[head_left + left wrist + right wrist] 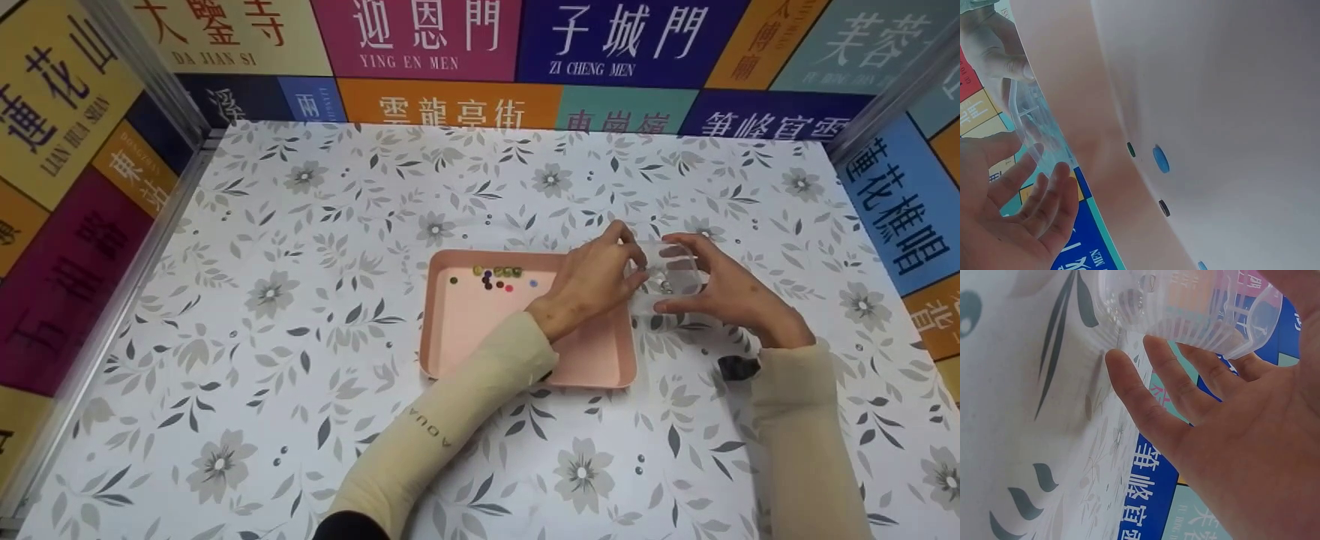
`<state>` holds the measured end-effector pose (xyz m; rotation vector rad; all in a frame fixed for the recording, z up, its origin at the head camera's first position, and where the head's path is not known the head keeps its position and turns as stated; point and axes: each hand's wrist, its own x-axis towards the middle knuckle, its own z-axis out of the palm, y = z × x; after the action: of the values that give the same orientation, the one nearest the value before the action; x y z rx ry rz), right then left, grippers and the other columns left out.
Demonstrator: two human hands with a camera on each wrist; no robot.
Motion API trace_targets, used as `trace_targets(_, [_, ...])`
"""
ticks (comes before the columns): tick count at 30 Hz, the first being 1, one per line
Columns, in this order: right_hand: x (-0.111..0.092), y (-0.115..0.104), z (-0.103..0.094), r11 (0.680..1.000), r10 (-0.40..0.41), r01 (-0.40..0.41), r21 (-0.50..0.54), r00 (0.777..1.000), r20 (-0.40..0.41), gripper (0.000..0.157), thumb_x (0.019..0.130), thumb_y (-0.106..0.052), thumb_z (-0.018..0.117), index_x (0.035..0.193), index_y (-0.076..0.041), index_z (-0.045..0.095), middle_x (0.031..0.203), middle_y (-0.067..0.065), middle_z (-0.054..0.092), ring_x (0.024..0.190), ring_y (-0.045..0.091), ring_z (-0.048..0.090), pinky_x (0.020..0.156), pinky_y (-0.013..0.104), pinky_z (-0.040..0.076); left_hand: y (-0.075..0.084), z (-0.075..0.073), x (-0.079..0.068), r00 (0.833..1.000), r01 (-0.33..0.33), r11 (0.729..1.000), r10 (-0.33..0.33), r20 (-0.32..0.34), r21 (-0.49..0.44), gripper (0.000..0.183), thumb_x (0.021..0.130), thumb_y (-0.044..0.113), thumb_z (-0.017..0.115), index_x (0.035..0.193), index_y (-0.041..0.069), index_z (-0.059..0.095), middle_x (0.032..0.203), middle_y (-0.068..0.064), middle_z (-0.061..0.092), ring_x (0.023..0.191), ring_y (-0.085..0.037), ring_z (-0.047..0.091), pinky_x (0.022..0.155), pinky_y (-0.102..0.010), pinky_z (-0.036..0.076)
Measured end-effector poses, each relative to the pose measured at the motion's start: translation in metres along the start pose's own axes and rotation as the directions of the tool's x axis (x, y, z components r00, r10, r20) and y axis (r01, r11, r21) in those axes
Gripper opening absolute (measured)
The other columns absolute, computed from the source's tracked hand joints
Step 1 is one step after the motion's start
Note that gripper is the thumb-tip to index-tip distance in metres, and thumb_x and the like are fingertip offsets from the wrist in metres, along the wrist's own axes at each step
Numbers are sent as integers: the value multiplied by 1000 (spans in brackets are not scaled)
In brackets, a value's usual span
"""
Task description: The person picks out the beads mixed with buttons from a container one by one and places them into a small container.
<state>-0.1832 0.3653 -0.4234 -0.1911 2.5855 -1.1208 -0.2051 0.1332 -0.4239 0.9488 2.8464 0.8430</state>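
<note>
A pink rectangular tray sits on the table with several small coloured beads along its far inner side. Just off its right edge is a clear plastic box with small pale pieces inside, too small to tell. My left hand reaches across the tray's right part, thumb and fingertips at the box's near-left end, seeming to pinch it. From the right, my right hand holds the box between thumb and fingers. The right wrist view shows its fingers along the box's ribbed wall.
A flower-patterned cloth covers the table. A small black object lies beside the right sleeve. Panels with coloured signs stand along the back and both sides. Blue and dark discs show inside the tray in the left wrist view.
</note>
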Motion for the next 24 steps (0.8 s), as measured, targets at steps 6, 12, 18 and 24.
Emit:
trace_targets(6, [0,0,1,1000,-15,15,7,1000,0,105,80,-24,92,162,-15,27,159,21,43,150,50,35,115,68,34,-1,1,0,1000,6,1000,-6,2,15,23,102,36,66,119,23,76,137,4,54,96,-10,67,78,-24,56])
trace_targets(12, [1,0,1,1000,-10,10,-5,1000,5,105,80,-24,92,162,-16,27,160,21,42,149,51,36,115,71,33,-2,2,1,1000,16,1000,-16,14,14,24,102,37,65,119,23,75,138,5,54,99,-10,68,81,-23,56])
trace_targets(18, [1,0,1,1000,-13,13,-3,1000,10,105,80,-25,92,162,-14,27,159,22,43,149,51,37,115,70,33,-1,1,0,999,22,1000,-22,32,9,26,103,38,65,123,24,73,139,5,53,102,-10,67,82,-23,56])
trace_targets(24, [0,0,-1,1000,-23,23,-3,1000,9,107,80,-29,92,163,-15,25,160,23,42,148,51,37,115,71,33,-1,-2,0,1000,3,1000,-2,30,-17,26,102,36,66,124,23,73,136,4,55,100,-10,67,83,-22,55])
